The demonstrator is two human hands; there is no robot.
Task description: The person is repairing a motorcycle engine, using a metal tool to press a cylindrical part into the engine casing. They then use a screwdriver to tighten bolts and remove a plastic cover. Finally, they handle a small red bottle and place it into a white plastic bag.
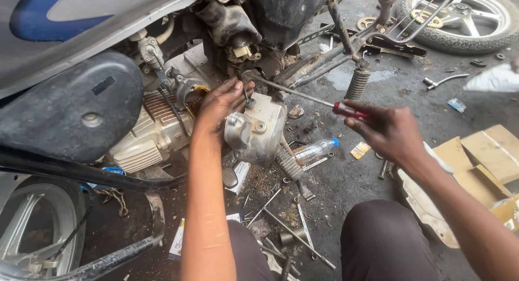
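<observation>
Grease and grit cover the concrete floor across the lower half of the frame, where my knees show at the bottom edge. In this one head view my left hand sits at centre, fingers curled and pinching at a small fitting on top of the silver engine cover, which hangs just below and right of my palm, tilted against the motorcycle engine. My right hand is right of centre, clenched around the red handle of a long screwdriver. Its thin shaft runs up and left toward my left fingers, and the tip seems to meet the spot I am pinching, though I cannot tell whether it touches. A black side panel fills the left of the frame, with a spoked wheel in the lower left corner. Just below the cover lies a clear plastic bottle with a blue cap, near loose long bolts scattered between my legs. Folded cardboard lies at the right edge, and another wheel rests in the upper right corner, well apart from my hands
</observation>
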